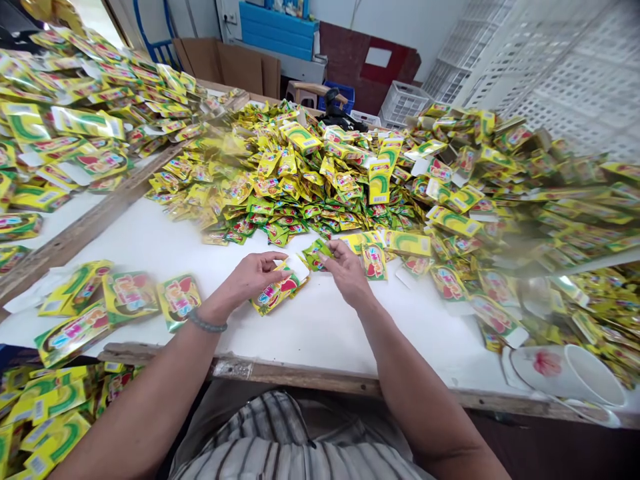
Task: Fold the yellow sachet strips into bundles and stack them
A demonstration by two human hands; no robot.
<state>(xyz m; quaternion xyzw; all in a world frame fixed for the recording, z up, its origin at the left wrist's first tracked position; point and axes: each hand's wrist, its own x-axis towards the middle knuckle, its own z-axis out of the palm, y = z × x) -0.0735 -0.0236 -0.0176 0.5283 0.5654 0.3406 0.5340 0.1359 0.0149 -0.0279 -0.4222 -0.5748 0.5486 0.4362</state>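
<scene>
Right hand [349, 272] pinches a green sachet [315, 255] (beside the yellow box [273, 293]).

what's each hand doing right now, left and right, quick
Left hand: closed, holding a small yellow box.
Right hand: closed, pinching a small green packet near the box's white flap.

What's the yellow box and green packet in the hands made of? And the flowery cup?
The yellow box in the left hand: looks like thin, shiny printed card, with flat faces and a white flap. The green packet in the right hand: probably plastic or foil film, shiny and crinkled. The flowery cup: smooth and white, perhaps ceramic or enamelled metal; I can't tell which.
</scene>
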